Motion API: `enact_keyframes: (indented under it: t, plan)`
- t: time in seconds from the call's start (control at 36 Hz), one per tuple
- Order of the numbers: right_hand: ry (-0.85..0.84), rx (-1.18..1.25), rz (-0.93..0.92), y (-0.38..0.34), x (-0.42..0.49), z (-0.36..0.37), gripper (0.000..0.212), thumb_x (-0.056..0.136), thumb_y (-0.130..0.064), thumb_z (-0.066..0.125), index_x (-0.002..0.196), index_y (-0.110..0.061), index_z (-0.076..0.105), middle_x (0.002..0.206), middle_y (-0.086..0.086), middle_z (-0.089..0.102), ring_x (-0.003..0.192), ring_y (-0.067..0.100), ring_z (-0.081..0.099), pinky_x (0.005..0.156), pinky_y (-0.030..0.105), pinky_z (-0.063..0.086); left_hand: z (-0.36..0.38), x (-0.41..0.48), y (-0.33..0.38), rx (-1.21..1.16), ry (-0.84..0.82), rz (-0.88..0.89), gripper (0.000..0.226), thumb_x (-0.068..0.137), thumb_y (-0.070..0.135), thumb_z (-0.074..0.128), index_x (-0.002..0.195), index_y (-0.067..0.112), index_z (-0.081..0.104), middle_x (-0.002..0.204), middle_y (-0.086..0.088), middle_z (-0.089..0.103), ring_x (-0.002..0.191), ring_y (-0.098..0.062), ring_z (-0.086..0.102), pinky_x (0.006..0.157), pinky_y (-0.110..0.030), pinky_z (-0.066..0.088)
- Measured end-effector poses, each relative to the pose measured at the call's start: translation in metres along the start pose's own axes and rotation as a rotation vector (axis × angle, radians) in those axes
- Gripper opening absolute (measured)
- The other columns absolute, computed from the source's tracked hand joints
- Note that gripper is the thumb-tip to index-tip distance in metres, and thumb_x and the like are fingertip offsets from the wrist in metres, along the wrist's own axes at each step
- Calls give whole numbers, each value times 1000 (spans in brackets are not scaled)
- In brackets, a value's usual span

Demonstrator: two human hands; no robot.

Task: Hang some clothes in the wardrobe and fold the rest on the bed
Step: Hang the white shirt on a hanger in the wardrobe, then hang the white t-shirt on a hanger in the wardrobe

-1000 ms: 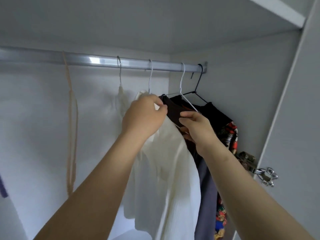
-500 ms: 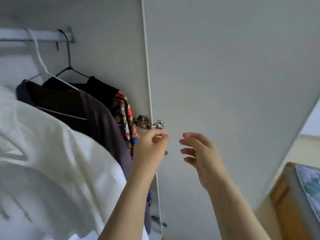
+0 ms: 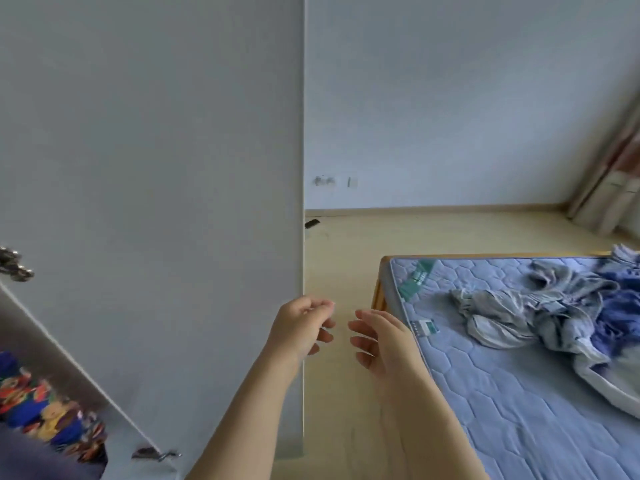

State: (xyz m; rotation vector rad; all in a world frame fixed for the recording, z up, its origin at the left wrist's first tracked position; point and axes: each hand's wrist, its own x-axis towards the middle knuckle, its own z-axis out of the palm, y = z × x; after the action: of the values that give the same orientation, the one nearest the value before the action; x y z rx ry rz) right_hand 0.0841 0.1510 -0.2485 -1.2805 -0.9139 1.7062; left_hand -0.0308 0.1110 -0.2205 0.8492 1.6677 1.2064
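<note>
Hands fill the lower middle of our head view: the left hand (image 3: 300, 329) and the right hand (image 3: 385, 344) are raised side by side, near each other but not touching, each with loosely curled fingers and nothing in them. We see the left hand in front of the free edge of the open wardrobe door (image 3: 173, 168), a pale panel that takes up the left half of the view. It has a metal hinge (image 3: 15, 263) at its far left and a lower hinge (image 3: 156, 454) near the bottom. At the lower left corner a bright patterned garment (image 3: 45, 420) shows past the door's hinged side. The right hand sits in front of the near corner of the bed (image 3: 377, 289), whose blue quilted mattress (image 3: 502, 393) rests in a wooden frame. The clothes (image 3: 554, 313) lie in a crumpled grey and blue heap on the mattress toward the right edge, well apart from both hands. Beyond the bed we see pale floor (image 3: 346, 258), a white wall (image 3: 450, 98) with a socket (image 3: 352, 182), and a curtain (image 3: 616, 188) at the far right.
</note>
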Motion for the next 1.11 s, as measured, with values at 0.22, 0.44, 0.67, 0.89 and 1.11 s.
enact_keyframes:
  t: [0.22,0.44,0.67,0.89,1.11]
  plan:
    - [192,87,24,-22,22,-112,15,93,-10,52,81,-13,60,73,5,62,58,16,52,52,24,36,121,31,2,13,-163,-51,17,91,14,53,78,22,60,65,5,56,43,-3,49,43,-14,31]
    - [398,219,72,-19,33,-194,13,93,-7,50,84,-8,59,75,9,60,60,18,49,55,26,36,216,58,-6,107,-376,-121,16,93,15,52,80,20,58,64,3,54,46,-5,48,36,-11,31]
    - [590,273,141,-20,73,-244,13,94,-9,49,87,-8,60,77,9,62,62,19,51,55,26,38,284,109,-16,169,-507,-159,15,92,14,54,78,18,59,65,1,55,46,-7,48,40,-15,32]
    - [716,368,184,-46,150,-263,16,94,-7,49,81,-9,58,74,9,60,60,19,50,55,26,36,337,192,3,250,-622,-156,17,93,15,52,79,19,59,67,0,56,52,-10,49,42,-17,33]
    - [767,406,268,-50,220,-269,14,93,-9,50,81,-9,58,72,8,60,59,19,50,54,24,35,371,265,-2,292,-647,-208,16,93,13,50,81,17,60,66,0,55,50,-9,47,42,-16,32]
